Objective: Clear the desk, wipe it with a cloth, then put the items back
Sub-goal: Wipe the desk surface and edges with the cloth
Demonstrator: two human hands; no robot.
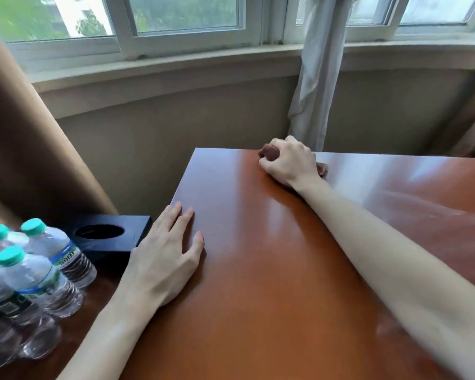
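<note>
With the glossy reddish-brown wooden desk (285,270) cleared, wiping seems underway: the right hand (288,160) grips a crumpled brown cloth (269,153) at upper centre, the left hand (165,259) rests flat, while green-capped clear plastic water bottles (39,270) at lower left await return.

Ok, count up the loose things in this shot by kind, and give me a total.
Water bottles with green caps: 3 caps show; more may be hidden
Dark box with a round hole: 1
Brown cloth, gripped by the right hand: 1
Total: 5
</note>
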